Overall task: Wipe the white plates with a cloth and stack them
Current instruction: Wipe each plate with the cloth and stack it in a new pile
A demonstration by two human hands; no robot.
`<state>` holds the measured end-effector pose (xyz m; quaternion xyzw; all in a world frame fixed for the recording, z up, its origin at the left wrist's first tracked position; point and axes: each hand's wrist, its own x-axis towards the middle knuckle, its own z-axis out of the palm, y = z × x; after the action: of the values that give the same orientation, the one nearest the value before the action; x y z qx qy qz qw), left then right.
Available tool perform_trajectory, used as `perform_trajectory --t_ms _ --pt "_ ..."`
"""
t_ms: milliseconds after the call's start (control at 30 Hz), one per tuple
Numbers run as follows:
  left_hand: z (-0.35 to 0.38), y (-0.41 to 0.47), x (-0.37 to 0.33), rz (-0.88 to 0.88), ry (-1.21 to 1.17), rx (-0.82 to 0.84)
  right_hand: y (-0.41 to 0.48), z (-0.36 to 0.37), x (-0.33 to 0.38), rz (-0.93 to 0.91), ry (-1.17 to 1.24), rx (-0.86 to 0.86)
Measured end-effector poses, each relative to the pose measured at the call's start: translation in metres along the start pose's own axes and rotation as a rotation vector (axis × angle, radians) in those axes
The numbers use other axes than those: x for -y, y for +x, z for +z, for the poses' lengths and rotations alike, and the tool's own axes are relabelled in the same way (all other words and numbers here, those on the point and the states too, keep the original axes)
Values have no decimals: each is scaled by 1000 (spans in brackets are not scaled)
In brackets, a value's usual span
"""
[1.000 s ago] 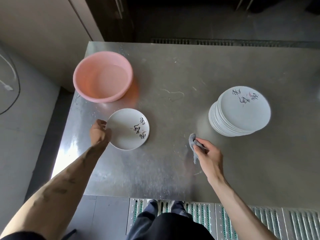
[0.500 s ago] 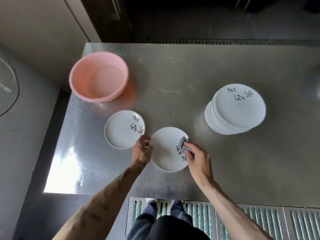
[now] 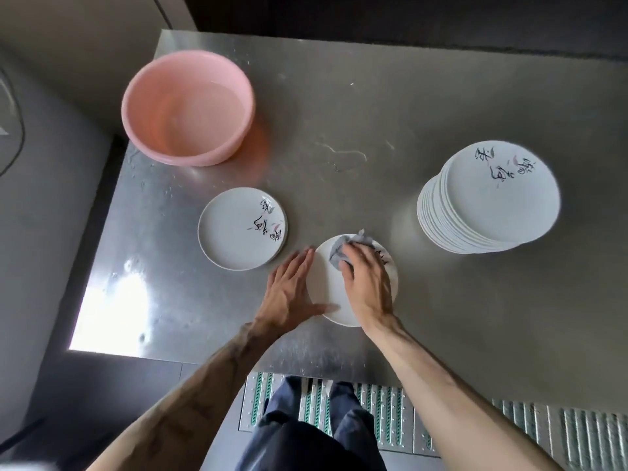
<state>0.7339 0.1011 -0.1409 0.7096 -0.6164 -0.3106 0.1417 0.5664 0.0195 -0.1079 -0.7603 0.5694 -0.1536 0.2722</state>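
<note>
A white plate [image 3: 323, 287] lies on the steel table near the front edge. My right hand [image 3: 368, 280] presses a crumpled grey cloth [image 3: 343, 248] onto the plate and hides most of its black lettering. My left hand [image 3: 290, 287] lies flat beside the plate, fingers straight along its left rim and thumb on its near edge. A second white plate [image 3: 234, 229] with black writing lies to the left, apart from both hands. A tall stack of white plates [image 3: 489, 198] stands at the right.
A pink plastic basin [image 3: 188, 107] with water in it stands at the back left of the table [image 3: 373, 107]. Water streaks mark the table's middle. Below the front edge are my legs and a green-striped floor grating [image 3: 509, 416].
My left hand let go of the left plate and came to a second plate set in front of me. My right hand brought the cloth onto it and moved across its surface.
</note>
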Motion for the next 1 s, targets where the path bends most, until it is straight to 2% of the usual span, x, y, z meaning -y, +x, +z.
perform_trajectory --t_ms 67,167,233,400,567,633,833,1000 --pt "-1 0 1 20 14 -8 -2 7 10 -47 -12 67" --pt "1 -1 1 71 41 -49 -25 13 14 -247 -22 179" --pt "3 -3 0 82 46 -50 -21 7 9 -315 -28 218" --pt "1 1 2 62 60 -27 -2 8 16 -191 -13 174" --pt "-4 3 3 82 83 -22 -35 4 13 -302 -18 306" --pt "-4 3 2 61 90 -10 -19 1 8 -325 -59 276" --pt "-8 2 -1 13 94 56 14 -8 1 -69 -115 33" --pt "-12 4 -8 7 115 55 -14 16 31 -144 -3 106"
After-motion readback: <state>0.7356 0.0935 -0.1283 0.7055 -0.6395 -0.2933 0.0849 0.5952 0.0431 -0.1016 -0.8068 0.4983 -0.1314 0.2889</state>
